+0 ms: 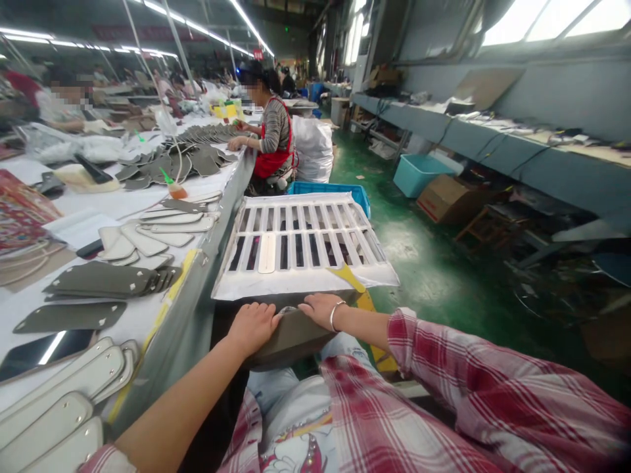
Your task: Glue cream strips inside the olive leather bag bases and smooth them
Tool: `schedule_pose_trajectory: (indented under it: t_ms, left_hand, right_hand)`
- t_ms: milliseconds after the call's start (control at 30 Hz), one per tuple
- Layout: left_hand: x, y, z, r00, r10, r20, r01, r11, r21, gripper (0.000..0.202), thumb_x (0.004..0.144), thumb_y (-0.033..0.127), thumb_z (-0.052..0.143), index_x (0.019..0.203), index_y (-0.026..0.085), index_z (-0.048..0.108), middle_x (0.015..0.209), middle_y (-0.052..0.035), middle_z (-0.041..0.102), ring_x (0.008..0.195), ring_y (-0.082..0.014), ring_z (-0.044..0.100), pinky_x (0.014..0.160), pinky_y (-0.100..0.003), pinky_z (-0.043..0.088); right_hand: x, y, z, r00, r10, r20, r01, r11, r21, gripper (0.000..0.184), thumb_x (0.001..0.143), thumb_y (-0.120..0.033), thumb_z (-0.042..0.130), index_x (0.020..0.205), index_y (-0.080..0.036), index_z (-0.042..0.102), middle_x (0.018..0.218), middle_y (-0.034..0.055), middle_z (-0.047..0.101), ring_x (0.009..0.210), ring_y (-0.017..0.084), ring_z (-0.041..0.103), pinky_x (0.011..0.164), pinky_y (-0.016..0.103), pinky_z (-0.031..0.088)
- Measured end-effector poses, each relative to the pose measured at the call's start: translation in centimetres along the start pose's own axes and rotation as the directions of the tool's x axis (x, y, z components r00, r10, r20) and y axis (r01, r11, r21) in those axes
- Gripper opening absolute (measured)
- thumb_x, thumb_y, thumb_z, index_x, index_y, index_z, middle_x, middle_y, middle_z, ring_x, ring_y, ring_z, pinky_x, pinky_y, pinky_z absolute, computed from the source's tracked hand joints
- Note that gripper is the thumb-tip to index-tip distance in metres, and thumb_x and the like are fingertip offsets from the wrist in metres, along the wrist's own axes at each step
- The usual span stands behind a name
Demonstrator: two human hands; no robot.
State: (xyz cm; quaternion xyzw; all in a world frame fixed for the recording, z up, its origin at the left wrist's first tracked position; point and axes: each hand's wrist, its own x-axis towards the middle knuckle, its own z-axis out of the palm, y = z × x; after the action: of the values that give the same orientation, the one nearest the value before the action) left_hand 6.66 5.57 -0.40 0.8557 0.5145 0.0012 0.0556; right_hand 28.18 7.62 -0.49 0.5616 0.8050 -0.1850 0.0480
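Note:
A dark grey-green piece of material (pixel 296 336) lies across my lap; I cannot make out its exact kind. At its far edge, my left hand (pixel 254 330) is closed with the fingers bent over it. My right hand (pixel 323 310), a silver bangle at the wrist, grips the same edge a little to the right. Just beyond both hands lies a white slotted frame (pixel 305 279) with two rows of openings. One slot bears a pale oblong strap piece (pixel 267 253). A yellow strip (pixel 351 278) rests on the frame's near right edge and hangs past my right hand.
On the table at left lie pale oblong pieces (pixel 64 387), dark grey pieces (pixel 101 279), a phone (pixel 46 351) and a glue bottle (pixel 173 187). A co-worker in a red apron (pixel 270 163) sits ahead. A blue crate (pixel 362 199) stands behind the frame.

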Motion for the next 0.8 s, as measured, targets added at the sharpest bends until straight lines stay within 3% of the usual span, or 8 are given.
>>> schedule_pose_trajectory:
  t_ms: [133, 267, 400, 500, 667, 800]
  left_hand:
    - [0.6, -0.4, 0.6, 0.999, 0.038, 0.037, -0.036, 0.997, -0.073, 0.046, 0.090, 0.044, 0.024, 0.118, 0.019, 0.049, 0.102, -0.0103, 0.062, 0.093, -0.0229, 0.055, 0.084, -0.034, 0.035]
    - [0.7, -0.1, 0.2, 0.998, 0.026, 0.049, -0.020, 0.993, -0.116, 0.048, 0.089, 0.045, 0.025, 0.120, 0.017, 0.048, 0.109, -0.0107, 0.061, 0.099, -0.0226, 0.055, 0.086, -0.034, 0.037]
    - [0.4, 1.3, -0.2, 0.998, 0.019, 0.066, -0.007, 0.985, -0.174, 0.058, 0.086, 0.053, 0.028, 0.126, 0.014, 0.042, 0.113, -0.0122, 0.059, 0.104, -0.0232, 0.054, 0.088, -0.034, 0.038]
    - [1.1, 3.0, -0.1, 0.988, 0.018, 0.151, 0.026, 0.957, -0.288, 0.063, 0.081, 0.057, 0.036, 0.128, 0.016, 0.039, 0.123, -0.0132, 0.052, 0.111, -0.0272, 0.049, 0.092, -0.038, 0.035]
    - [4.1, 5.0, 0.0, 0.951, 0.094, 0.295, 0.028, 0.923, -0.384, 0.059, 0.073, 0.055, 0.050, 0.120, 0.019, 0.048, 0.120, -0.0096, 0.055, 0.105, -0.0260, 0.053, 0.089, -0.035, 0.039]
    - [5.3, 6.0, -0.3, 0.928, 0.160, 0.336, -0.003, 0.906, -0.423, 0.066, 0.066, 0.056, 0.057, 0.122, 0.023, 0.047, 0.120, -0.0063, 0.056, 0.104, -0.0241, 0.054, 0.087, -0.031, 0.041]
  right_hand:
    - [0.4, 0.2, 0.2, 0.999, 0.028, 0.017, -0.030, 0.986, 0.166, 0.057, 0.088, -0.056, 0.020, 0.098, -0.016, 0.059, 0.101, 0.0115, 0.062, 0.098, 0.024, 0.055, 0.085, 0.036, 0.036]
    - [-0.2, 0.9, -0.5, 0.998, 0.050, 0.042, -0.062, 0.913, 0.403, 0.048, 0.087, -0.053, 0.032, 0.100, -0.016, 0.060, 0.102, 0.0094, 0.062, 0.100, 0.023, 0.054, 0.087, 0.035, 0.038]
    - [-2.5, 3.3, -0.1, 0.992, 0.013, 0.126, -0.095, 0.732, 0.674, 0.035, 0.085, -0.037, 0.044, 0.112, -0.017, 0.053, 0.108, 0.0058, 0.060, 0.096, 0.015, 0.056, 0.080, 0.026, 0.044]
    - [-3.7, 5.0, 1.0, 0.976, -0.025, 0.216, -0.164, 0.573, 0.803, 0.042, 0.079, -0.031, 0.052, 0.119, -0.019, 0.046, 0.111, 0.0053, 0.058, 0.093, 0.015, 0.057, 0.072, 0.025, 0.047]
    - [-3.4, 5.9, 2.4, 0.943, -0.023, 0.333, -0.298, 0.392, 0.871, 0.051, 0.069, -0.030, 0.060, 0.117, -0.023, 0.044, 0.107, 0.0058, 0.055, 0.083, 0.017, 0.057, 0.062, 0.030, 0.049]
    - [-3.9, 6.0, 2.8, 0.941, -0.061, 0.331, -0.311, 0.221, 0.924, 0.059, 0.062, -0.033, 0.065, 0.117, -0.027, 0.043, 0.107, 0.0036, 0.051, 0.083, 0.017, 0.055, 0.065, 0.034, 0.049]
